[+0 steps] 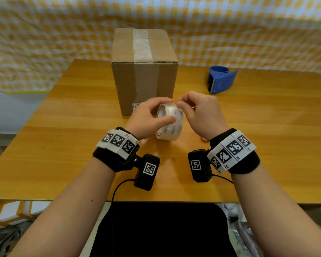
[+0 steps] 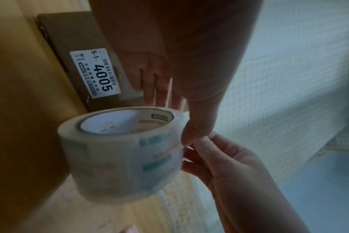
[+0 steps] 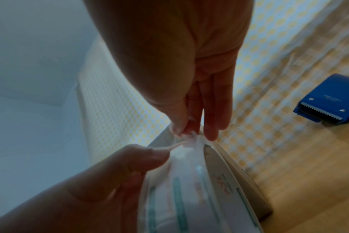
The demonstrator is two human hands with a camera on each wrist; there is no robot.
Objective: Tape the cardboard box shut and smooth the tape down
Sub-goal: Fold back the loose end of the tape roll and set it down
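Note:
A closed cardboard box (image 1: 145,75) stands at the back middle of the table, with a clear tape strip (image 1: 142,45) along its top. In front of it my left hand (image 1: 168,109) grips a roll of clear tape (image 1: 170,125) on edge, thumb on the near side, fingers over the far side. My right hand (image 1: 178,103) pinches the loose tape end at the top of the roll. In the left wrist view the roll (image 2: 119,154) sits below a white label (image 2: 95,72) on the box. In the right wrist view thumb and forefinger (image 3: 181,134) nip the crumpled tape end on the roll (image 3: 189,189).
A blue tape dispenser (image 1: 220,79) with a toothed blade lies on the wooden table (image 1: 258,145) at the back right, also in the right wrist view as the dispenser (image 3: 329,100). A yellow checked cloth (image 1: 44,43) hangs behind the table.

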